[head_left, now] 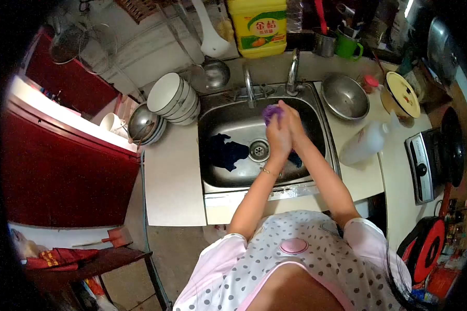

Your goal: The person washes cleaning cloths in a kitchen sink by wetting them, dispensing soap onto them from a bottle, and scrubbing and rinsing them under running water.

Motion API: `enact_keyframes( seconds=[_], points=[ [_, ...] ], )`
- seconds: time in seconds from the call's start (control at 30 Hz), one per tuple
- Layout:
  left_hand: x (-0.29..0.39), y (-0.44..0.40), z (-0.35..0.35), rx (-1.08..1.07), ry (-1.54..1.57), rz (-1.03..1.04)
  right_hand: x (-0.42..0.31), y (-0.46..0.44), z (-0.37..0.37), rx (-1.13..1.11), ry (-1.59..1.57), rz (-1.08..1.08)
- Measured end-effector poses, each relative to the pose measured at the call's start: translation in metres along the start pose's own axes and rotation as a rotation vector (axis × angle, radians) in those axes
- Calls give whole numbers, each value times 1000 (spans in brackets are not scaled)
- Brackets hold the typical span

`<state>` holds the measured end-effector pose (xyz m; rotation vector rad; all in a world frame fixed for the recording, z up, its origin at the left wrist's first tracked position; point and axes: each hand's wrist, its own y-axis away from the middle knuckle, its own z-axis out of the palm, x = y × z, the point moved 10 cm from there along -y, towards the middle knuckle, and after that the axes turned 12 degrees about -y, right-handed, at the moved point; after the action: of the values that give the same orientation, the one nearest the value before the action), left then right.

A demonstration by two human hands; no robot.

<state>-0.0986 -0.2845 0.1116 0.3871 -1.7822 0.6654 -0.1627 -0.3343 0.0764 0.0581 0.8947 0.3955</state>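
Note:
Over the right half of the steel sink (207, 175), my left hand (279, 139) and my right hand (294, 123) are pressed together. Between them they grip a crumpled purple scrubber (271, 113), which shows at the upper left of the fingers; its exact kind is hard to make out. A dark blue cloth (227, 152) lies on the sink floor, left of the drain (259, 150). More dark blue material (294, 158) peeks out beside my right forearm. The faucet (249, 88) stands just behind the hands.
Stacked white bowls (166, 94) stand left of the sink, near a metal bowl (142, 122). On the right are a steel basin (346, 97), a whitish bottle (365, 142), a yellow enamel pot (402, 95) and a stove (421, 168). A yellow oil jug (258, 44) stands behind.

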Motion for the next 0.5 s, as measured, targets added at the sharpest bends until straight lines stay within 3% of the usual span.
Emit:
enact_keyframes(
  seconds=[0.03,0.1,0.13,0.17,0.2,0.23,0.3,0.37,0.43,0.5],
  points=[
    [0,1,0,-12,3,-3,3,-1,-9,12,0,-3],
    [1,-3,20,-339,-291,31,-14,-2,-16,-41,29,-216],
    [3,-17,17,-353,-488,60,-22,10,-1,-126,120,-310],
    [14,-32,-3,-138,-248,29,-22,23,2,-84,136,-351],
    [7,-48,-10,-57,-246,-6,-19,36,9,-68,302,-396],
    [8,-47,-7,-68,-243,-6,-19,44,17,-51,471,-437],
    [11,-40,-3,-65,-112,-24,-25,33,8,36,504,-371],
    [18,6,8,-14,-278,106,-36,-1,-2,-13,-60,-358],
    [27,18,8,-5,-267,179,-37,-6,6,-89,40,-249],
    [33,-3,6,-58,-220,187,-7,18,29,-298,-319,35]
  ],
)
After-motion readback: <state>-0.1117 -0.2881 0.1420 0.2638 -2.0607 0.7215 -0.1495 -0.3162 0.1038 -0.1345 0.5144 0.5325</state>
